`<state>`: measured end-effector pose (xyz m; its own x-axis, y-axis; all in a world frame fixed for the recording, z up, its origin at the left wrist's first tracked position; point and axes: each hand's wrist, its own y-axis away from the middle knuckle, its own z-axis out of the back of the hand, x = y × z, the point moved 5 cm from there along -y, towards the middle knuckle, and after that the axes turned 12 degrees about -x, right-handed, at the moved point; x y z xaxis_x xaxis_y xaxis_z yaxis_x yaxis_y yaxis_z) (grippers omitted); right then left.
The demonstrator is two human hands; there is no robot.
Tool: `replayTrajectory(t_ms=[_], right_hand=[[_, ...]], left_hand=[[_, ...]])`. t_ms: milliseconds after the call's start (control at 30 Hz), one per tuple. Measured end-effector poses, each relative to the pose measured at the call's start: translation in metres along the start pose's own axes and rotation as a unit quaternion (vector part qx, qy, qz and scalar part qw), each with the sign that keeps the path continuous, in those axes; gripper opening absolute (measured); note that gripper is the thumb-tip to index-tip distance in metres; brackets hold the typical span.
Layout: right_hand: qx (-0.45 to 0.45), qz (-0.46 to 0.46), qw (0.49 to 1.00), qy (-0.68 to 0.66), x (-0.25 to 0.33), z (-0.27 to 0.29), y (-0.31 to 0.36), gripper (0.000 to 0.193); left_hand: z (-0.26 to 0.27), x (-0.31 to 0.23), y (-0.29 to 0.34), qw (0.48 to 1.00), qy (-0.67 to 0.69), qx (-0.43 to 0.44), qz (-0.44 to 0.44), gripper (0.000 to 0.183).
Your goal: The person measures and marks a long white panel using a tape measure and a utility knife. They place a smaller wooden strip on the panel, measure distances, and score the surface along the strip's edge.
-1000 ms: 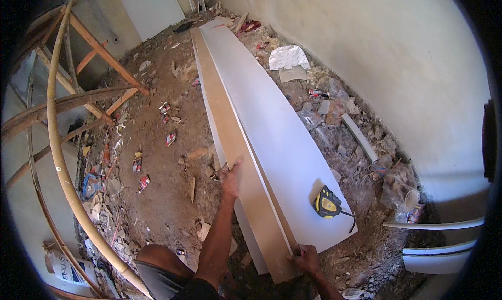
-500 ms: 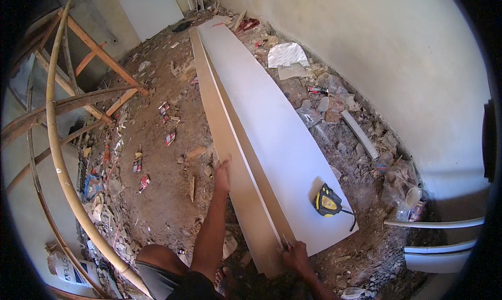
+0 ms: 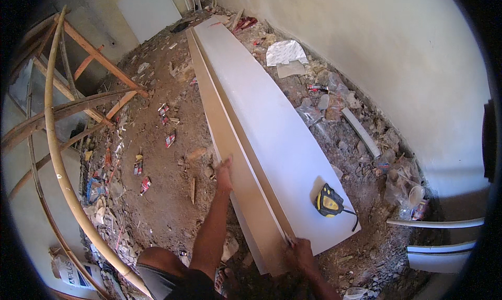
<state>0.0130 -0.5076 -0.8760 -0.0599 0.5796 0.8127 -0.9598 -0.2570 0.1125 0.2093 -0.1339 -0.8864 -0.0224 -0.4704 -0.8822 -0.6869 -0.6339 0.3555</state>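
Note:
A long plasterboard panel (image 3: pixel 272 117), white-faced, lies on the ground running away from me. Along its left side is a narrow brown-faced board strip (image 3: pixel 232 138), with a thin white edge line down its length and a band of brown beyond it. My left hand (image 3: pixel 224 175) grips the left edge of this strip about midway. At the near end my right hand (image 3: pixel 302 255) is closed by the strip's right edge; something small and thin shows at its fingertips, too small to name. A black and yellow tape measure (image 3: pixel 329 200) sits on the white panel, right of my right hand.
Bamboo and timber framing (image 3: pixel 56 127) stands on the left. A plastered wall (image 3: pixel 387 54) runs along the right, with rubble, plastic bags (image 3: pixel 402 187) and a short white strip (image 3: pixel 361 131) at its foot. Small red packets (image 3: pixel 145 185) litter the dirt floor. A white sheet (image 3: pixel 149 10) leans at the back.
The brown strip has shifted and tilted slightly; a white margin now shows along its lower left edge. Both hands stay at nearly the same places on it.

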Motion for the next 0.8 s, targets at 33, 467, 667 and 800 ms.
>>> replayTrajectory(t_ms=[33, 467, 667, 800], right_hand=[[-0.028, 0.011, 0.999, -0.014, 0.003, -0.006, -0.010, 0.034], [0.051, -0.128, 0.990, -0.025, 0.038, -0.022, -0.015, 0.046], [-0.028, -0.074, 0.996, -0.038, 0.040, 0.021, -0.012, 0.027], [-0.153, -0.109, 0.981, -0.042, 0.001, 0.068, 0.020, 0.021]], left_hand=[[0.006, -0.005, -0.018, 1.000, -0.006, 0.002, 0.026, 0.038], [0.026, -0.026, 0.007, 0.877, -0.454, 0.109, -0.108, 0.070], [0.017, -0.006, -0.010, 0.922, -0.387, -0.003, -0.003, 0.091], [-0.016, 0.003, 0.007, 0.907, -0.417, 0.064, -0.002, 0.086]])
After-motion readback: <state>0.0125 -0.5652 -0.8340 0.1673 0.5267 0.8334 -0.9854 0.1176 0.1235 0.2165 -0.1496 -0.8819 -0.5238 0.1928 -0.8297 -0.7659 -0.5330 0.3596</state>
